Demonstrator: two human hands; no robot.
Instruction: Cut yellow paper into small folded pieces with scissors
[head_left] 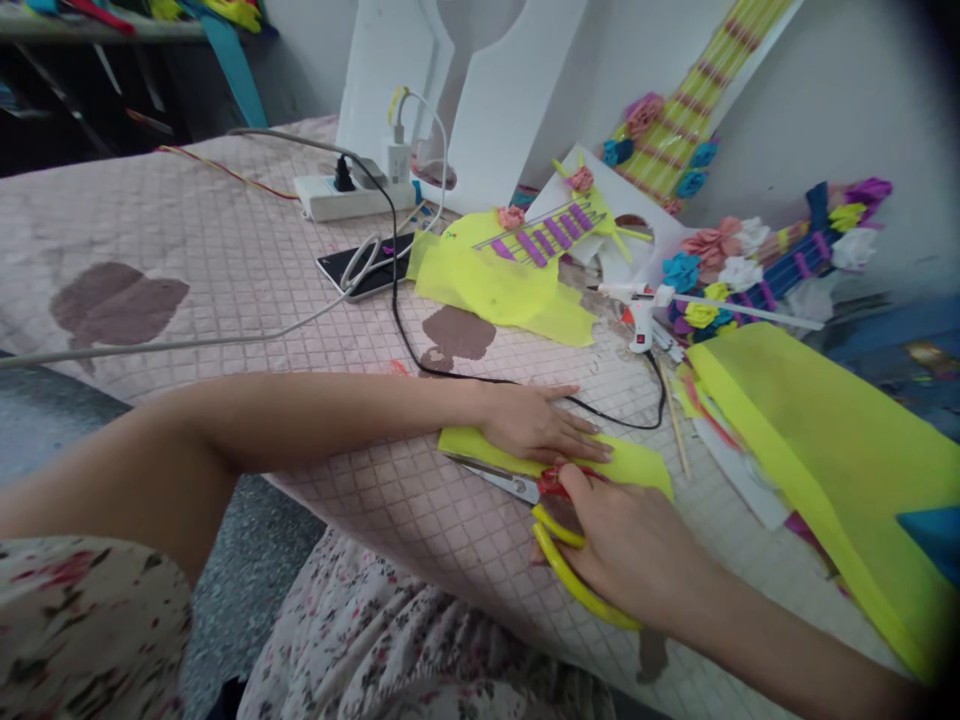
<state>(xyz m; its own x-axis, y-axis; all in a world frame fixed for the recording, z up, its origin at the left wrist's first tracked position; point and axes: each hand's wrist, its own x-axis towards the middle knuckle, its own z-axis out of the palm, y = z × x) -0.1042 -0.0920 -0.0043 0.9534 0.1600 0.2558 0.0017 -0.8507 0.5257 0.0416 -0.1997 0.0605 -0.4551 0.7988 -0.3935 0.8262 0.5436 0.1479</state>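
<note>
A yellow strip of thin sheet material lies on the cloth-covered table in front of me. My left hand rests flat on it, fingers stretched out to the right. In my right hand is a pair of scissors with red and yellow handles, my fingers wrapped round the grips. The blades point left along the strip's near edge. Whether the sheet sits between them I cannot make out.
A white glue gun with a black cord stands behind the strip. Crumpled yellow sheet, a phone and a power strip lie farther back. At right is a large yellow sheet; decorated paper guitars lean on the wall.
</note>
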